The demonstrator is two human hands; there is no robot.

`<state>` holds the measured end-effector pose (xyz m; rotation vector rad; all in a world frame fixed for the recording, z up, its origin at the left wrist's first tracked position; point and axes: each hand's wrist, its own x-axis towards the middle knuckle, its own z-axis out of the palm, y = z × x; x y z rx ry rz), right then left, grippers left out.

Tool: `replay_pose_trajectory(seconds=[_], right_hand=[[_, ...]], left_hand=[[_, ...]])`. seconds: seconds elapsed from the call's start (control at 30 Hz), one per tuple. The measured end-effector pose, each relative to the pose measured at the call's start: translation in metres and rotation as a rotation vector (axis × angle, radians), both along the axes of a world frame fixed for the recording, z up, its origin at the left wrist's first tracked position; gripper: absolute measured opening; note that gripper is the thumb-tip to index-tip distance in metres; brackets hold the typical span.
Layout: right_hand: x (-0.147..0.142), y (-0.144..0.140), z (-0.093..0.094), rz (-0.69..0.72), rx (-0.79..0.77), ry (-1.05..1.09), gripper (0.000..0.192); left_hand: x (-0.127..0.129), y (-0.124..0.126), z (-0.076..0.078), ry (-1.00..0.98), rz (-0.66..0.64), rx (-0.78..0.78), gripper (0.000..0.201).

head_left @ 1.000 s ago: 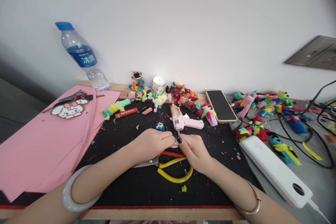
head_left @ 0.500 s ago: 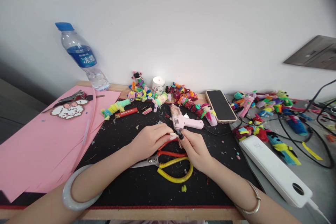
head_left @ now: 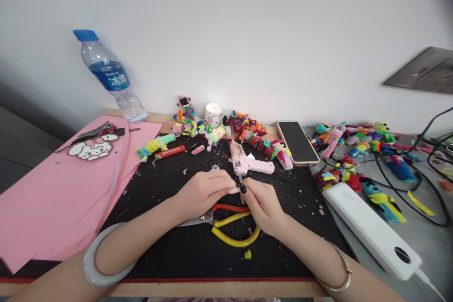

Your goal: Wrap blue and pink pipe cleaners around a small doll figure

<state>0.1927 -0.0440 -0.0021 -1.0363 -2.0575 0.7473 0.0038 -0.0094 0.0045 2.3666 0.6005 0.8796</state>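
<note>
Both the left hand (head_left: pixel 205 193) and the right hand (head_left: pixel 264 205) have eased slightly back toward the wearer from where they were half a second ago, and a small blue piece (head_left: pixel 214 168) now peeps out beyond the left knuckles. The pink glue gun (head_left: pixel 252 165) has stayed put, lying on the black mat (head_left: pixel 170 250), its handle pointing right. Just on the near side of the gun, the two hands meet, fingertips drawn close together beside its grey stub (head_left: pixel 240 178). I cannot tell whether either hand is clamped on something there (the fingers hide whatever lies between them). Nearer the wearer than the gun lie the scissors (head_left: pixel 233 219), their red handle partly under the left hand and the yellow one in plain sight. Left of the gun is a red packet (head_left: pixel 170 152); beyond it stands a white roll (head_left: pixel 213 114), with fuzzy figures (head_left: pixel 255 140) about it. To the gun's right are a phone (head_left: pixel 299 143) and, farther off, a white device (head_left: pixel 368 229).
</note>
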Motion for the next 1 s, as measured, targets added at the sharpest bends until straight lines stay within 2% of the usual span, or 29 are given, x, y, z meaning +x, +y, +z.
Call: replay_pose_trajectory(seconds=[0.23,0.33,0.53,0.63,0.8,0.9,1.0], right_hand=[[-0.0012,0.0025,-0.0013,0.016,0.026,-0.048,0.027],[-0.002,0.0047,0.0007,0.023,0.02,-0.053,0.028],[-0.0003,0.0058,0.0008,-0.1,-0.021,0.01,0.029],[0.0003,0.0042,0.0003,-0.108,-0.033,0.03,0.028],[-0.0008,0.0013,0.0021,-0.092,-0.02,0.011,0.027],[-0.0008,0.0013,0.0016,-0.145,0.002,0.018,0.027],[-0.0003,0.0023,0.0002,-0.196,0.015,0.034,0.027]], left_hand=[[0.0005,0.0002,0.002,0.237,-0.106,0.05,0.029],[0.0018,-0.0007,0.0013,0.242,-0.11,0.011,0.027],[0.0045,-0.0021,0.0051,0.052,0.055,-0.231,0.018],[0.0052,-0.0033,0.0076,-0.011,0.113,-0.337,0.017],[0.0068,-0.0058,0.0048,-0.079,0.118,-0.58,0.025],[0.0078,-0.006,0.0022,-0.11,0.096,-0.728,0.027],[0.0088,-0.006,0.0012,-0.102,0.073,-0.794,0.027]])
